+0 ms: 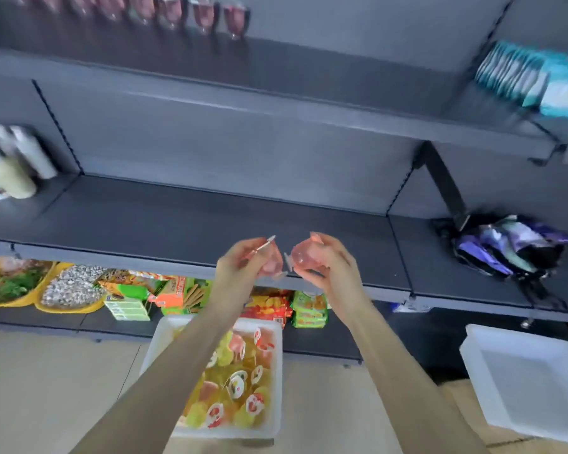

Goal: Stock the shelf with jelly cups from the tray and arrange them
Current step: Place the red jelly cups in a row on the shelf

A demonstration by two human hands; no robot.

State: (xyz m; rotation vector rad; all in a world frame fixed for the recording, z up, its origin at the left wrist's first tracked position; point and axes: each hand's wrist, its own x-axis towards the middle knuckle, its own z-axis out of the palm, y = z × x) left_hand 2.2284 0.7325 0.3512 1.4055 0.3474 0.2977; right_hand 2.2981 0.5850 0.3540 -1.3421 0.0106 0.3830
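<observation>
Dozens of jelly cups (240,385) lie heaped in the white tray (277,388) nearest the person, yellow and pink ones mixed, sealed lids facing every way. Above the tray's far end, both forearms reach forward.

The left hand (240,267) has its fingers curled round one pink cup (272,262), which is tilted with its lid edge sticking up past the fingertips. The right hand (332,267) wraps curled fingers over a second pink cup (304,257), which is tipped on its side. The two cups sit just beside each other, and blur hides whether their rims touch.

The first risk is that the cups knock together, or a lid tab catches the other cup and twists it loose. Smooth, rounded plastic held only by the fingers could slip. A dropped cup would probably fall back into the tray, or roll off the lip of the middle shelf (184,224) onto the floor.

Farther up, a row of pink cups (177,11) stands on the upper shelf (276,70), which is probably where these two belong. Reaching that high with both hands full risks nudging the end cup and toppling the line. Setting a tilted cup down without righting it would leave it lying on its side.
</observation>
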